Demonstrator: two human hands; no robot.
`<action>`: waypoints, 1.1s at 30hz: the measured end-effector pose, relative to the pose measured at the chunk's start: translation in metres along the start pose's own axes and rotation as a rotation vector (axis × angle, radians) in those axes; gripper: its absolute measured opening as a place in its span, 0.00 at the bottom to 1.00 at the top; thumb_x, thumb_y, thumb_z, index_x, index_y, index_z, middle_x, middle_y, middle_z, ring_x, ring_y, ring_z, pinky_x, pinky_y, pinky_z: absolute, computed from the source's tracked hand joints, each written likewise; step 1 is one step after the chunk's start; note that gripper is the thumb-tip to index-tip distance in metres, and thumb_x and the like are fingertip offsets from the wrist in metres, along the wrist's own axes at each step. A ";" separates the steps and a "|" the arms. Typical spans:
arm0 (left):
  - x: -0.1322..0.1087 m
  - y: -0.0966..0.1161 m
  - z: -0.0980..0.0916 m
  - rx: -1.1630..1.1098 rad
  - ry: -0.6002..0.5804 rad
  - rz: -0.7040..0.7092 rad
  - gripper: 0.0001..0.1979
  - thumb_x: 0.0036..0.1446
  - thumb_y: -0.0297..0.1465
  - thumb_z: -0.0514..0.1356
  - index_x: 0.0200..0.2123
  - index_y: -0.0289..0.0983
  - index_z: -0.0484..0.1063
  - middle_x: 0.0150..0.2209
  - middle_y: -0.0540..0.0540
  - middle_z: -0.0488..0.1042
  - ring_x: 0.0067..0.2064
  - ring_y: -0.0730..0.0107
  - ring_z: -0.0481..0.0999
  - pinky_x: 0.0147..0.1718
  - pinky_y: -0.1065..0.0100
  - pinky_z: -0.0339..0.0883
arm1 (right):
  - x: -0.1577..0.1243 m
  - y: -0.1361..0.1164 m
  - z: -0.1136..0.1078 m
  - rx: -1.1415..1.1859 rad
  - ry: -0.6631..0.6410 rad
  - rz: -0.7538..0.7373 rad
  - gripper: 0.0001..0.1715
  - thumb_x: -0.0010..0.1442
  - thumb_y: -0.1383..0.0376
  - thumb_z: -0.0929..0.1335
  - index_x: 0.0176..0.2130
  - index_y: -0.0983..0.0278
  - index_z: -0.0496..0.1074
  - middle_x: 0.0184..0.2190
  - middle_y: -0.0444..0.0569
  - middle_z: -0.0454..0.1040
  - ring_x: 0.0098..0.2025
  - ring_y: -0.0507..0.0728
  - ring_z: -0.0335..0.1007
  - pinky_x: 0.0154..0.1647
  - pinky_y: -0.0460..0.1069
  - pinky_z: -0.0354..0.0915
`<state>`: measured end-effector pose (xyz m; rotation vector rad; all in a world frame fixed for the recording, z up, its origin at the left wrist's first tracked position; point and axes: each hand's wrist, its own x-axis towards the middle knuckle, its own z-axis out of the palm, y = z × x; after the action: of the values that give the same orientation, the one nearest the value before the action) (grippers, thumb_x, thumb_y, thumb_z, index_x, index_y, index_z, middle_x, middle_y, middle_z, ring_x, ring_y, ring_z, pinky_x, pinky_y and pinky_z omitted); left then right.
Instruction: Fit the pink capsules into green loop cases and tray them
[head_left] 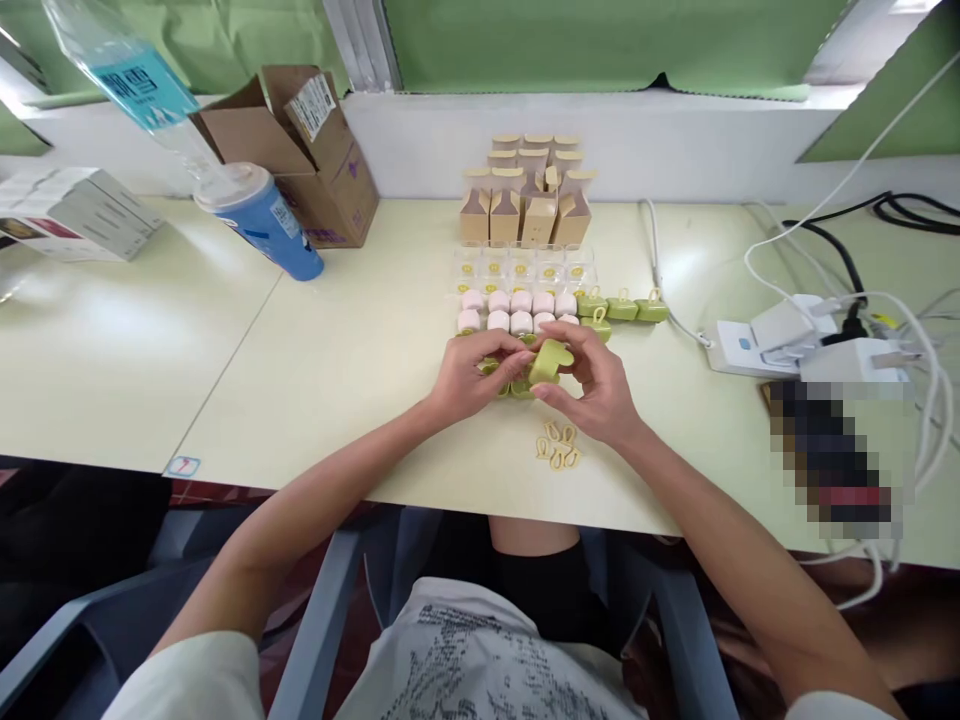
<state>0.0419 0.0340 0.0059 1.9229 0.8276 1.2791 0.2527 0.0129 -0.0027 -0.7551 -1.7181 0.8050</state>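
Note:
My right hand [600, 385] grips a small green plastic cap [551, 358] between thumb and fingers, tilted above the table. At the cap's left side, my left hand [474, 378] has its thumb and index finger pinched together; whatever they hold is too small to make out. Beneath both hands lie more green caps, partly covered. Nearer the table edge is a loose group of yellow plastic loops [557, 447]. Several green caps with loops fitted [622, 305] stand just beyond my right hand. Rows of pale pink rounded blocks [521, 302] sit beyond the hands.
Clear plastic cups [521, 262] and open cardboard boxes [506, 212] line up behind the pink blocks. On the left are a blue cup [274, 225] and a larger carton [330, 165]. A power strip [750, 348] with cables and a blurred dark object [832, 455] occupy the right.

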 end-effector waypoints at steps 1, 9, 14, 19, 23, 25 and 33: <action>0.000 -0.001 0.000 0.003 -0.002 0.006 0.20 0.72 0.47 0.65 0.36 0.37 0.80 0.31 0.46 0.82 0.30 0.72 0.80 0.31 0.69 0.72 | 0.000 -0.001 0.001 -0.042 0.008 -0.020 0.28 0.66 0.48 0.79 0.59 0.56 0.76 0.48 0.51 0.82 0.42 0.57 0.82 0.41 0.51 0.82; 0.002 -0.004 -0.002 0.038 -0.030 -0.013 0.19 0.74 0.45 0.63 0.35 0.38 0.77 0.30 0.47 0.79 0.29 0.72 0.76 0.32 0.68 0.68 | 0.002 -0.004 -0.001 -0.053 0.052 0.017 0.17 0.67 0.55 0.77 0.52 0.58 0.77 0.35 0.43 0.80 0.29 0.51 0.74 0.29 0.47 0.75; 0.005 -0.009 -0.005 0.073 -0.028 -0.038 0.22 0.72 0.50 0.64 0.35 0.38 0.79 0.30 0.47 0.80 0.31 0.70 0.76 0.33 0.67 0.70 | 0.005 0.001 -0.007 -0.100 0.042 0.022 0.18 0.65 0.56 0.78 0.51 0.57 0.77 0.40 0.46 0.83 0.36 0.55 0.80 0.41 0.53 0.80; 0.007 -0.022 -0.018 0.009 0.113 -0.083 0.23 0.74 0.52 0.61 0.39 0.38 0.80 0.33 0.47 0.79 0.32 0.70 0.77 0.33 0.68 0.73 | 0.021 0.008 -0.053 -0.026 0.168 -0.008 0.21 0.58 0.55 0.83 0.46 0.57 0.77 0.52 0.52 0.83 0.55 0.62 0.83 0.58 0.59 0.80; 0.009 -0.031 -0.023 0.028 0.199 -0.079 0.21 0.74 0.50 0.62 0.39 0.38 0.80 0.32 0.48 0.77 0.31 0.72 0.76 0.32 0.69 0.71 | 0.028 0.007 -0.119 -0.336 0.172 0.216 0.23 0.54 0.48 0.84 0.42 0.58 0.82 0.45 0.51 0.86 0.50 0.64 0.84 0.54 0.59 0.79; 0.008 -0.033 -0.023 0.048 0.192 -0.077 0.21 0.75 0.49 0.61 0.39 0.38 0.79 0.32 0.48 0.78 0.31 0.72 0.76 0.32 0.68 0.71 | 0.026 0.008 -0.144 -0.513 0.094 0.366 0.25 0.51 0.45 0.84 0.40 0.59 0.85 0.43 0.52 0.87 0.45 0.64 0.83 0.49 0.60 0.78; 0.009 -0.035 -0.020 0.077 0.179 -0.062 0.21 0.74 0.49 0.61 0.37 0.38 0.78 0.32 0.48 0.78 0.29 0.72 0.76 0.30 0.68 0.72 | 0.023 0.027 -0.148 -0.654 -0.048 0.443 0.21 0.52 0.49 0.82 0.37 0.62 0.84 0.41 0.54 0.87 0.39 0.64 0.84 0.44 0.58 0.76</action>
<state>0.0214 0.0645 -0.0121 1.8454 1.0328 1.4152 0.3916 0.0693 0.0210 -1.6102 -1.9000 0.5375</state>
